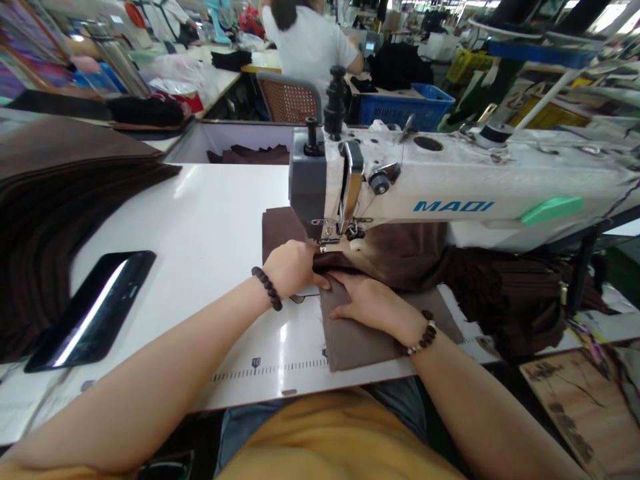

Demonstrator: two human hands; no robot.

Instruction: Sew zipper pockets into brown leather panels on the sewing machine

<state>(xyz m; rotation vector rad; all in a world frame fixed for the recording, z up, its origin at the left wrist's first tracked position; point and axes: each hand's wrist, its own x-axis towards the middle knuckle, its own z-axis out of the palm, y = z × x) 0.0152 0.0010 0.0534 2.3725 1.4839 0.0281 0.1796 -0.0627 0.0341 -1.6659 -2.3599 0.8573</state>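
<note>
Brown fabric (285,227) lies under the head of a white sewing machine (400,180), its folded edge running beside the presser foot (330,245). My left hand (290,269) is closed on this fabric just left of the foot, thumb pointing right along the fold. Close by, my right hand (375,307) grips the fold from the front, its fingertips partly hidden at the edge. Under that palm a flat lighter-brown panel (360,347) reaches toward the table's front edge. More of the fabric bunches up behind my right hand, beneath the machine arm.
A black phone (95,310) lies on the white table (210,233), near a tall stack of brown pieces (35,233) at left. Gathered dark brown fabric (510,293) sits at right. Beyond the machine are a blue crate (405,107) and a seated person (310,47).
</note>
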